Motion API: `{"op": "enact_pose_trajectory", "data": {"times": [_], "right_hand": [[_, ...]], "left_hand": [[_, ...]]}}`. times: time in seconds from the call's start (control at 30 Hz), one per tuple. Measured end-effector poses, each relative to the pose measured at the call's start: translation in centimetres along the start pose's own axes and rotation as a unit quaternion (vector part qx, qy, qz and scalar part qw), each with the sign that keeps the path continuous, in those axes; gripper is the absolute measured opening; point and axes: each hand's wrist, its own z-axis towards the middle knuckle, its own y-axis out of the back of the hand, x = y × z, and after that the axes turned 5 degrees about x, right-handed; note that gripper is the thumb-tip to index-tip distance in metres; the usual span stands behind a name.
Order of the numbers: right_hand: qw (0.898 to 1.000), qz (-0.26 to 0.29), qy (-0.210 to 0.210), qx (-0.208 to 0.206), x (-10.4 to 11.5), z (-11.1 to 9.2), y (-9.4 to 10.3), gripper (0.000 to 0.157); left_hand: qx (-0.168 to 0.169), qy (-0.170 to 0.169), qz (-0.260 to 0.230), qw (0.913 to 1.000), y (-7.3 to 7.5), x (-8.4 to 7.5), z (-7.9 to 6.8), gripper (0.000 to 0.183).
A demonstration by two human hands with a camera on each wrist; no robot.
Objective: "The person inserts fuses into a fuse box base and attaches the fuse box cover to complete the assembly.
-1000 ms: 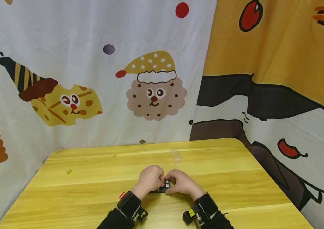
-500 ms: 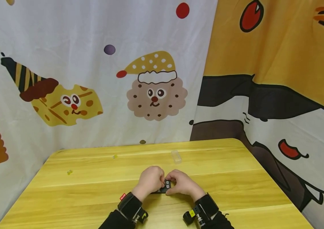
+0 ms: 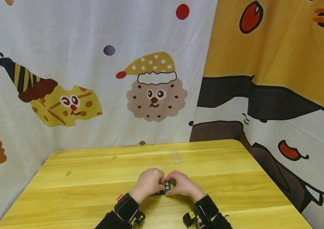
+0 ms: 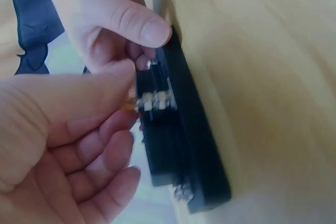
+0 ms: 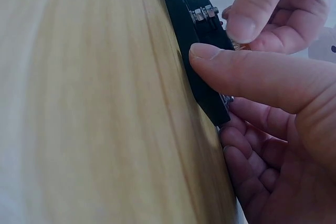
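Note:
A black terminal block [image 4: 191, 129] with metal screw terminals rests on the wooden table between both hands. My right hand [image 3: 183, 184] grips its right end, the thumb along one side and fingers at the other, as the right wrist view shows. With thumb and forefinger, my left hand [image 3: 149, 182] pinches a small copper-coloured metal piece [image 5: 240, 46] at the block's raised middle. Most of this piece is hidden by the fingertips. The other left fingers curl loosely below, seen in the left wrist view. In the head view the left hand covers much of the block.
A clear plastic cover [image 3: 176, 157] lies on the table [image 3: 230, 178] beyond the hands. Two small yellow-green pieces lie farther left, one nearer [image 3: 68, 173] and one farther back [image 3: 114, 157]. A printed curtain [image 3: 87, 38] hangs behind the table.
Both hands keep nearly the same place and the same hold at the block. The left wrist has shifted slightly down and left; the head view has tilted a little.

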Motion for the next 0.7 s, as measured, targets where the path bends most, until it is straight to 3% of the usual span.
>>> {"op": "enact_pose_trajectory", "data": {"times": [0.13, 0.23, 0.43, 0.7], "right_hand": [[1.000, 0.001, 0.002, -0.003, -0.1, 0.0, -0.1, 0.041], [1.000, -0.003, 0.004, -0.008, -0.2, 0.1, -0.1, 0.041], [1.000, -0.011, -0.007, -0.010, -0.2, 0.3, -0.2, 0.040], [1.000, -0.008, -0.014, -0.007, -0.1, 0.2, -0.2, 0.041]], "left_hand": [[0.006, -0.017, 0.008, 0.9998, 1.0, 0.7, -0.1, 0.022], [-0.009, -0.008, 0.008, 0.9999, 2.0, 1.7, 0.1, 0.019], [-0.037, 0.059, 0.015, 0.9975, 4.0, 4.6, 0.4, 0.014], [-0.064, 0.159, 0.036, 0.9846, 5.9, 8.7, 0.7, 0.018]]}}
